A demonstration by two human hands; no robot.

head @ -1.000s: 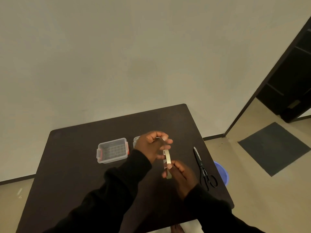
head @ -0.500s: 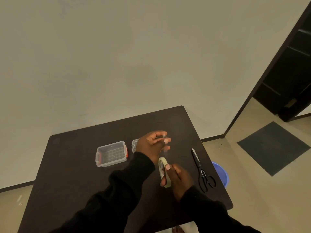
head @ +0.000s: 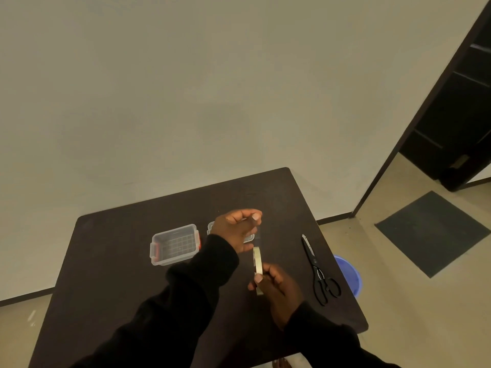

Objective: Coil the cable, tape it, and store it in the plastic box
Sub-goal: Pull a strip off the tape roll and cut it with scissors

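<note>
Right hand (head: pixel 276 290) pinches a pale tape roll (head: pixel 257 264) edge-on above the dark table (head: pixel 106 261). Left hand (head: pixel 236 229) pinches, apparently, the clear tape end. Open clear plastic box (head: pixel 174 244) sits left; cable unseen.

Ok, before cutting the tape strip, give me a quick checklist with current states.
1. Tape roll held: ok, right hand grips it above the table.
2. Strip pulled out: cannot tell; left hand pinches something above the roll, but clear tape barely shows.
3. Scissors reachable: ok, lying untouched to the right of the right hand.
4. Plastic box open: ok, lid off and no cable inside.
5. Coiled cable located: cannot tell, none visible.
6. A hand free for the scissors: not ok, both are busy.
</note>
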